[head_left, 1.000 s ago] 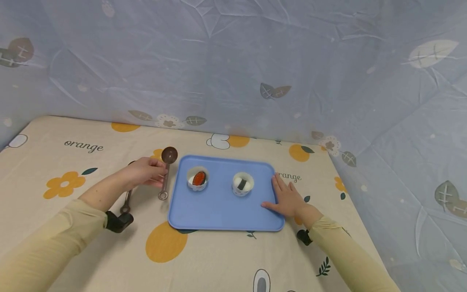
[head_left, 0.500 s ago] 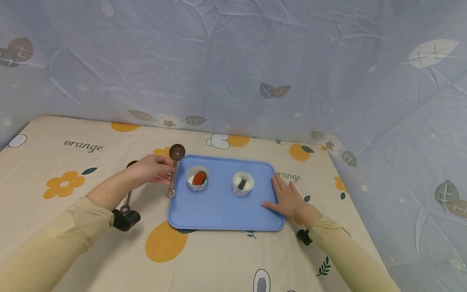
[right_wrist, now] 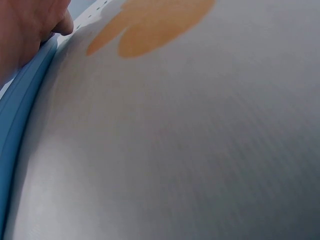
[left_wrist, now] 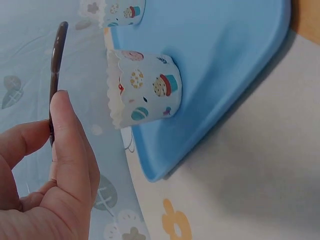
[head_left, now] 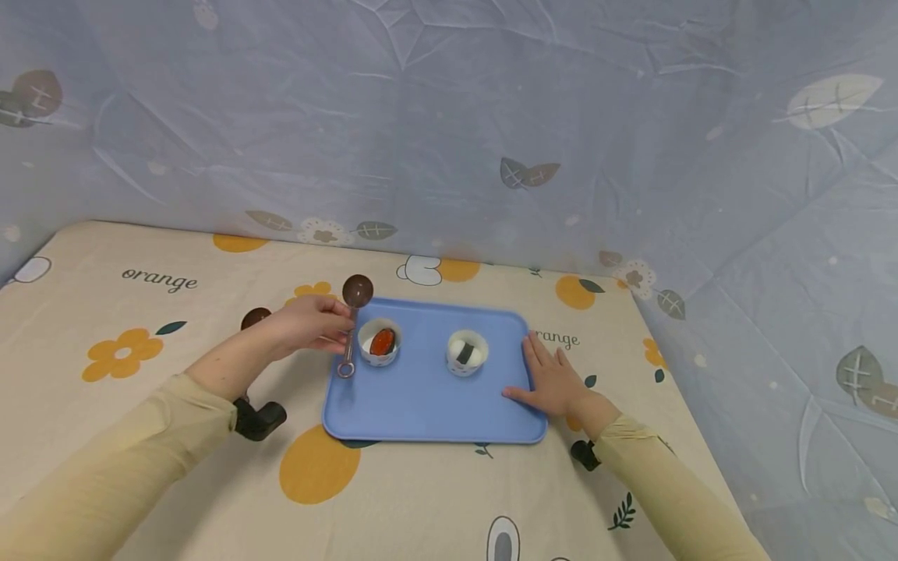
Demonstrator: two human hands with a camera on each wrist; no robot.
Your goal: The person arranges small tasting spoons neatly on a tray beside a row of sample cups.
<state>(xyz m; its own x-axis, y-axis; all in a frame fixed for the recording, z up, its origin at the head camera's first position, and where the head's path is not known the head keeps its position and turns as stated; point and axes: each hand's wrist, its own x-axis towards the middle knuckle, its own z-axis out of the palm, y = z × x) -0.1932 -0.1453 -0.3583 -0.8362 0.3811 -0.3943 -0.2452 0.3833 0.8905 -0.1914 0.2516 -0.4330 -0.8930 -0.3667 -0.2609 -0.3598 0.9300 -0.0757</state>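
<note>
My left hand (head_left: 312,323) pinches a brown measuring spoon (head_left: 358,291) by its handle, bowl end away from me. The spoon is above the left edge of a blue tray (head_left: 428,409); in the left wrist view it is raised, apart from the patterned paper cup (left_wrist: 150,92). On the tray, the left paper cup (head_left: 379,361) holds a red-topped sushi piece (head_left: 382,342). A second cup (head_left: 460,367) holds a white piece with a dark band (head_left: 466,354). With fingers spread, my right hand (head_left: 554,383) rests on the tray's right edge.
A second brown measuring spoon (head_left: 256,317) lies left of the tray, partly hidden behind my left forearm. A patterned cloth (head_left: 407,499) covers the table. Behind it and to the right hangs a grey-blue curtain (head_left: 449,156).
My left hand has carried the measuring spoon to the right, from beside the tray to over its left edge. The right hand and the cups have stayed in place.
</note>
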